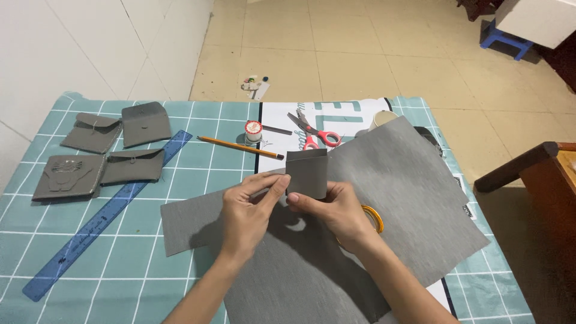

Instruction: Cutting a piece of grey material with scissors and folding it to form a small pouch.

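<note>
Both hands — left hand [246,210], right hand [336,207] — are pinching one small grey felt piece [307,173] above one large grey sheet [384,198]; four grey pouches [99,157], one blue ruler [105,216], one pair of scissors [313,133] are lying nearby.

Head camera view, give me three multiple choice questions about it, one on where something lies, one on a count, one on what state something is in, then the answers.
1. Where does the blue ruler lie?
A. left of the hands
B. on the floor
C. under the scissors

2. How many finished grey pouches lie at the table's far left?
A. one
B. four
C. seven

3. How is the small grey piece?
A. flat on the table
B. lifted, pinched by both hands
C. rolled into a tube

Answers: 1 A, it runs slantwise along the teal grid cloth. 2 B, two above, two below. 3 B, the left hand and right hand grip its lower edge above the large grey sheet.
</note>
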